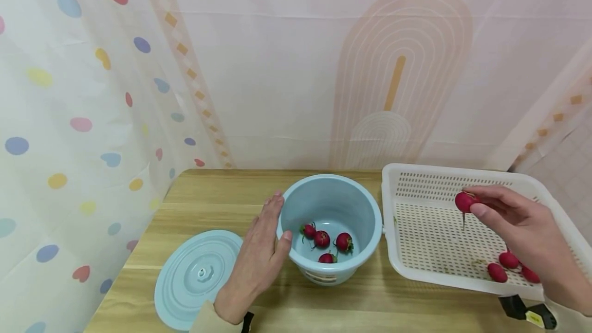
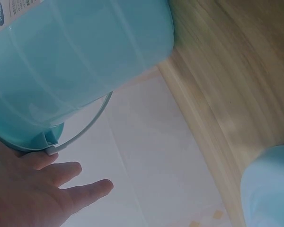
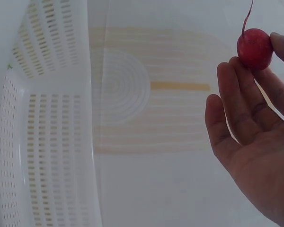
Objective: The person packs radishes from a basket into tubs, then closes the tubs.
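My right hand (image 1: 522,233) pinches a red radish (image 1: 465,202) by its side, its thin root hanging down, above the white basket (image 1: 393,251). The right wrist view shows that radish (image 3: 254,49) between thumb and fingertips. Fingers straight, my left hand (image 1: 259,253) rests at the left rim of a light blue bucket (image 1: 330,271); in the left wrist view its fingers (image 2: 87,196) spread beside the bucket's handle (image 2: 92,124). Several radishes (image 1: 321,239) lie on the bucket's bottom. More radishes (image 1: 497,272) sit in the basket's near right corner, partly hidden by my right hand.
A round blue lid (image 1: 185,276) lies flat on the wooden table (image 1: 333,307), left of the bucket. Behind the table hangs a patterned curtain (image 1: 277,91), with a dotted one (image 1: 115,117) on the left side. The basket stands close to the bucket's right.
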Available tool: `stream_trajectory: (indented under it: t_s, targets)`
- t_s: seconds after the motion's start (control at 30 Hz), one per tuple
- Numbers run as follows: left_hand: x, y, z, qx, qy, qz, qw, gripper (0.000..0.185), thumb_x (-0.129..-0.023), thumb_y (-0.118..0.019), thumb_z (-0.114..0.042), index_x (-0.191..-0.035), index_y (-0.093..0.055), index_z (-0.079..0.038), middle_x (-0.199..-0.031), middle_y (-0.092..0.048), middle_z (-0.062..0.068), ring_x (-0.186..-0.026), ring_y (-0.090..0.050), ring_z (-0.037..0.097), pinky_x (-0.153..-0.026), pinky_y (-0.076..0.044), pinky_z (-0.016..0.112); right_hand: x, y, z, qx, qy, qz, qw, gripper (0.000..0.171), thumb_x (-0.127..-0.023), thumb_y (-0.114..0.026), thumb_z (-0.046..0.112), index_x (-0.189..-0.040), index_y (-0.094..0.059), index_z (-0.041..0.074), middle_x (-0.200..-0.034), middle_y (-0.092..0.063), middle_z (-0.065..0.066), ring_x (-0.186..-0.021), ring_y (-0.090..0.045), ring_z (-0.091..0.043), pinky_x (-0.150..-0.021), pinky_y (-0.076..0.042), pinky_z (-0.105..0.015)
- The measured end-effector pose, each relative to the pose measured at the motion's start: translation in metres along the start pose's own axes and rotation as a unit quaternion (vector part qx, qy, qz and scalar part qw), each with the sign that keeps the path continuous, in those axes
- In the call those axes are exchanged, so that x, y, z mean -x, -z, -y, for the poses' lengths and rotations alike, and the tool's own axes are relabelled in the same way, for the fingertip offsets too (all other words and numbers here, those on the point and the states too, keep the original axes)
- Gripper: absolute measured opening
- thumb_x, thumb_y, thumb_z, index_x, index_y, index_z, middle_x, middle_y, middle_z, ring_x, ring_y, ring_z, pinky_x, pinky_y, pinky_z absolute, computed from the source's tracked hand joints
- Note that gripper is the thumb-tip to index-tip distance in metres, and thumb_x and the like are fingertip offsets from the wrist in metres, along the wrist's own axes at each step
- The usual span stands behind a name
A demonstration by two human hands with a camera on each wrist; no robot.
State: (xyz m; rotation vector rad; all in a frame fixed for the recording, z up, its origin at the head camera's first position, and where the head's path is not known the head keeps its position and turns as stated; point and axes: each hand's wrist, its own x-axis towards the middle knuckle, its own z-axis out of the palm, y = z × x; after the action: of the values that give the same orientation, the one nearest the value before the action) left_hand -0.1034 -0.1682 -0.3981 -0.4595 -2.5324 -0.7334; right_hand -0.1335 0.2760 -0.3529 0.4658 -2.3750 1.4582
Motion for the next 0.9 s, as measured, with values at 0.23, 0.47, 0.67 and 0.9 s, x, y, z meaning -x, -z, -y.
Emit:
stream_trajectory:
  t_s: [0.23,0.47,0.67,0.9]
  targets:
    - [0.0,0.0,-0.001,0.0,0.002,0.004,1.0,0.064,-0.105,-0.048,-0.031,-0.162,-0.032,-0.007,-0.169,-0.03,0.007,-0.153,-0.032,0.033,-0.114,-0.034,0.067,-0.002,-0.01,0.013,-0.036,0.016,-0.004,0.999,0.033,-0.097,-0.064,-0.009,-0.129,-0.067,-0.002,-0.113,-0.075,0.008,-0.094,-0.071,-0.003,-0.079,-0.055,-0.011]
    - [-0.001,0.0,-0.002,0.006,0.005,0.004,1.0,0.064,-0.105,-0.046,-0.032,-0.163,-0.031,-0.007,-0.169,-0.029,0.006,-0.153,-0.031,0.032,-0.115,-0.033,0.067,-0.005,-0.024,0.024,-0.11,0.068,0.0,0.992,0.031,-0.095,-0.062,-0.015,-0.124,-0.067,-0.009,-0.112,-0.075,0.001,-0.094,-0.071,-0.006,-0.079,-0.056,-0.013]
    - [-0.002,0.0,-0.003,0.008,0.008,0.005,0.9999,0.064,-0.106,-0.044,-0.035,-0.162,-0.032,-0.007,-0.169,-0.03,0.006,-0.154,-0.03,0.031,-0.115,-0.033,0.067,-0.007,-0.034,0.028,-0.194,0.109,0.01,0.975,0.034,-0.091,-0.06,-0.023,-0.123,-0.065,-0.015,-0.118,-0.073,-0.002,-0.098,-0.071,-0.008,-0.082,-0.056,-0.015]
    - [0.0,-0.001,-0.004,0.007,0.014,0.003,0.9999,0.064,-0.106,-0.045,-0.034,-0.162,-0.033,-0.006,-0.169,-0.031,0.006,-0.153,-0.031,0.032,-0.114,-0.034,0.068,-0.007,-0.049,0.03,-0.226,0.101,-0.009,0.969,0.036,-0.089,-0.06,-0.024,-0.123,-0.068,-0.013,-0.118,-0.074,-0.005,-0.098,-0.072,-0.01,-0.081,-0.056,-0.015]
